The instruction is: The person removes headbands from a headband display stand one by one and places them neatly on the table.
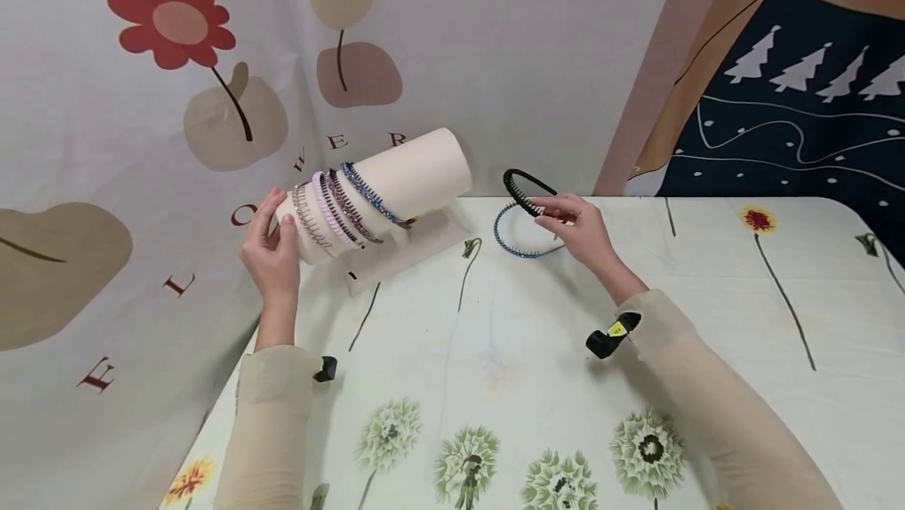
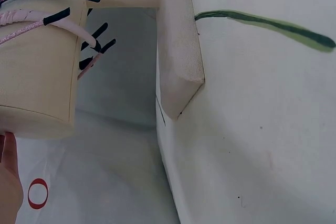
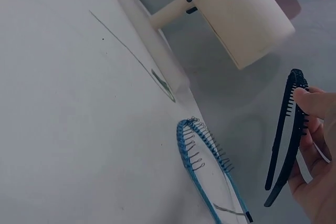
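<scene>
A cream cylindrical headband stand (image 1: 427, 168) on a flat base (image 1: 413, 255) bears several toothed headbands: a silvery one (image 1: 308, 221), a lilac one (image 1: 328, 215), a pinkish glittery one (image 1: 346, 207) and a blue glittery one (image 1: 371, 194). My left hand (image 1: 272, 258) holds the stand's left end, thumb at the front; the left wrist view catches only part of it. Off the stand's right end, my right hand (image 1: 585, 231) pinches a black toothed headband (image 3: 286, 174) between thumb and fingers, raised above the table. Below it, a blue toothed headband (image 3: 185, 153) lies on the table.
The table's white cloth (image 1: 438, 353) is printed with dandelions and flowers. Behind it hangs a pale curtain (image 1: 495, 46) with flower prints, and a dark panel with white trees (image 1: 799, 125) is at the right. Black straps (image 1: 604, 343) hang at the wrists.
</scene>
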`<state>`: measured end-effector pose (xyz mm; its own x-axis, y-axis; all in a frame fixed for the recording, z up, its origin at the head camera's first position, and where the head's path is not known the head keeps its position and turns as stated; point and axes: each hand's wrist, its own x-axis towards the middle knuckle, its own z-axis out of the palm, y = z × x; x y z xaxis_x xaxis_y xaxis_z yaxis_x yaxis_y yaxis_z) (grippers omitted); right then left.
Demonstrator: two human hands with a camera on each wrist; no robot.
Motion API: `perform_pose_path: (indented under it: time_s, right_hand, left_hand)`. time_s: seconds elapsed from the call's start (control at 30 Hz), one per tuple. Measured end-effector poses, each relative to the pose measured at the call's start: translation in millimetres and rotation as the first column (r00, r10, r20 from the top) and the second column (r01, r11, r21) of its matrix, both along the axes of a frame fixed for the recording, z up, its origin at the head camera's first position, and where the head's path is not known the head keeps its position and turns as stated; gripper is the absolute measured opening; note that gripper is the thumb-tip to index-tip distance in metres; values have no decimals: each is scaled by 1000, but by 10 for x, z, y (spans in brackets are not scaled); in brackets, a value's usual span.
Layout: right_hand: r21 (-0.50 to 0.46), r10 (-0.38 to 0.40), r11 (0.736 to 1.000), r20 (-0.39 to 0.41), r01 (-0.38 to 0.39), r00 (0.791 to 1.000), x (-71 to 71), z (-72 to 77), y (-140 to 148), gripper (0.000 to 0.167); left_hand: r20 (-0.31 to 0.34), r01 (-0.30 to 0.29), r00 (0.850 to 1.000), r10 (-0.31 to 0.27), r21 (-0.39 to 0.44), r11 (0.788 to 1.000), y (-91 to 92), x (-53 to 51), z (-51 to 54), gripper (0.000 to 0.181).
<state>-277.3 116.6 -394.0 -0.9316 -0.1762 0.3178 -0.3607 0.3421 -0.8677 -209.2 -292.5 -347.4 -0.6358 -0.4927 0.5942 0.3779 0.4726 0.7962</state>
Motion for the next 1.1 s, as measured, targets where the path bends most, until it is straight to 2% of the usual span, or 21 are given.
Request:
perform_pose_path:
  time_s: [0.1, 0.33, 0.77, 1.1]
  right_hand:
    - [13, -15, 1000, -9, 15, 1000, -69, -106, 70, 34]
    - [41, -47, 998, -48, 49, 998, -51, -144, 196, 33]
    - [32, -142, 989, 15, 141, 990, -20, -182, 480, 33]
    - [98, -217, 972, 23, 214, 976, -33, -333, 739, 32]
  left_hand:
    - [1, -2, 1000, 2, -1, 1000, 1, 2, 2, 34]
    - [-1, -2, 1000, 2, -4, 1000, -6, 1, -5, 34]
    - [-1, 1, 1000, -1, 5, 1000, -23, -24, -17, 34]
    - [-11, 1, 1000, -1, 2, 1000, -20, -21, -26, 34]
